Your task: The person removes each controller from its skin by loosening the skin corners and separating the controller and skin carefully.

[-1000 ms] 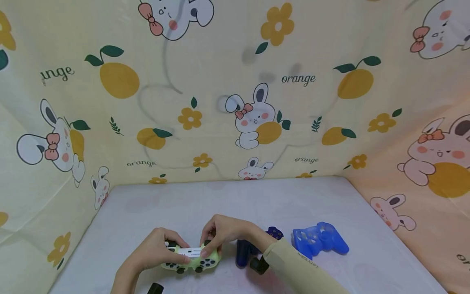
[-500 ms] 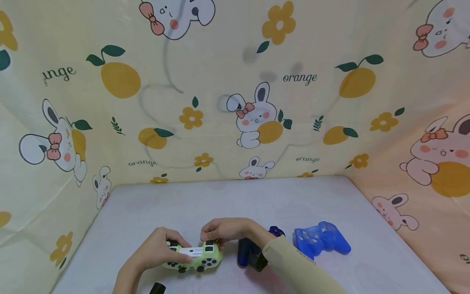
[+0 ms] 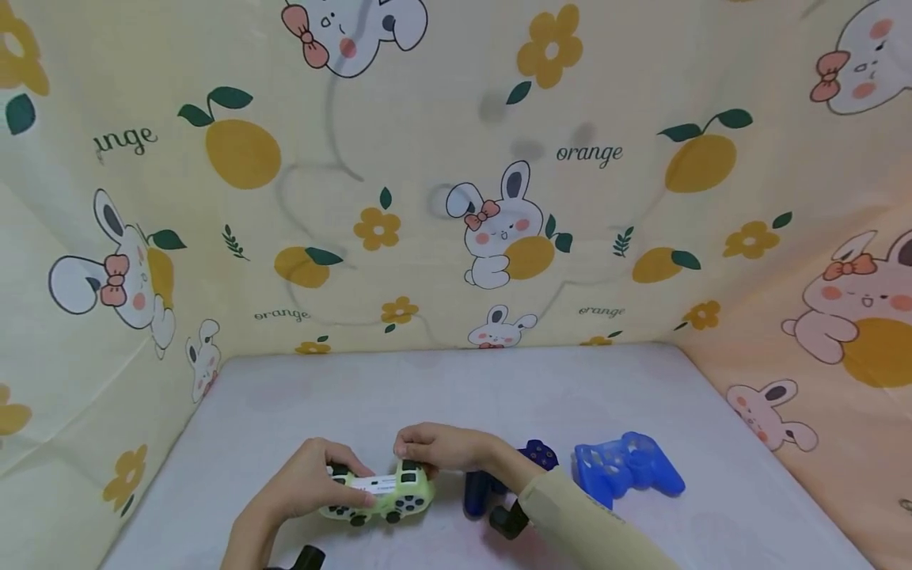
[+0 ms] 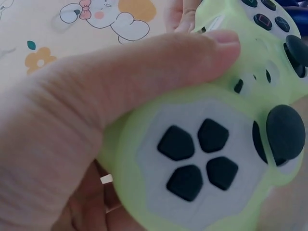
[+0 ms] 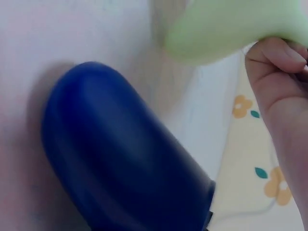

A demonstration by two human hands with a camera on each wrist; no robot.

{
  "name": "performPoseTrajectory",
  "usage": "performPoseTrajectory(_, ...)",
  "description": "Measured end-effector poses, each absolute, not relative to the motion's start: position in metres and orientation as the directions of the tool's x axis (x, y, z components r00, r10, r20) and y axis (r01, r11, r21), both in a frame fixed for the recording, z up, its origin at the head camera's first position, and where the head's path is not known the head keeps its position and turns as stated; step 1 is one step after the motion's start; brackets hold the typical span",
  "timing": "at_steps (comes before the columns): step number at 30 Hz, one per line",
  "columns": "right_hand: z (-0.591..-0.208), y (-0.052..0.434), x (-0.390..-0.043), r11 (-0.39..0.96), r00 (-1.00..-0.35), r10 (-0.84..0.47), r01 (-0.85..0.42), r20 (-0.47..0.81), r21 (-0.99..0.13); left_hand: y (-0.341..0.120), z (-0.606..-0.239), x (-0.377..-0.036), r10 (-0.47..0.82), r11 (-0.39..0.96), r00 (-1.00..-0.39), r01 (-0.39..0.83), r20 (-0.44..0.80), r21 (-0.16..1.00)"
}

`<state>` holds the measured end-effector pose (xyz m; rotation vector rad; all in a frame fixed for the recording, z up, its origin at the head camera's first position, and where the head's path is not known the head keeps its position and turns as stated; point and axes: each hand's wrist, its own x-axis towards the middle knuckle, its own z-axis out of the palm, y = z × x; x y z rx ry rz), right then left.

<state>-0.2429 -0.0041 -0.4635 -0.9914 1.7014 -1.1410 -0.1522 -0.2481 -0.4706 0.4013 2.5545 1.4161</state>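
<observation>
A white game controller [image 4: 159, 207] with dark buttons sits in a pale green silicone cover [image 3: 423, 502], its thumbsticks toward me. My left hand [image 3: 306, 481] grips its left side. The left thumb [image 4: 187, 55] lies across the middle of the covered controller, and the other fingers go behind it. At the far right shoulder, my right hand [image 3: 445, 448] pinches the cover's edge between thumb and curled fingers; part of these fingertips is hidden. Under the right forearm lies a dark blue game controller [image 3: 476, 492], its rounded handle [image 5: 110, 139] large in the right wrist view.
A bright blue silicone controller cover [image 3: 644, 472] lies on the white tabletop [image 3: 456, 388] to the right. Patterned cloth [image 3: 427, 158] with rabbits and oranges encloses the back and sides. Black wrist-worn devices show near both forearms.
My right hand has shifted from the controller's top face, where its thumb lay, to the far right shoulder edge. The left hand keeps its grip.
</observation>
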Motion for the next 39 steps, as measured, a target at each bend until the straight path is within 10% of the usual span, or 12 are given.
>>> performPoseTrajectory(19,-0.439,-0.017,-0.245,0.322,-0.120,-0.947,-0.349,-0.299,-0.880,-0.246,-0.472,-0.151,0.373,0.501,-0.927,0.181,-0.023,0.846)
performPoseTrajectory(39,-0.431,-0.002,-0.244,0.224,-0.168,-0.973,-0.520,-0.159,-0.825,-0.248,-0.476,-0.151,0.362,0.464,-0.932,0.169,-0.012,0.870)
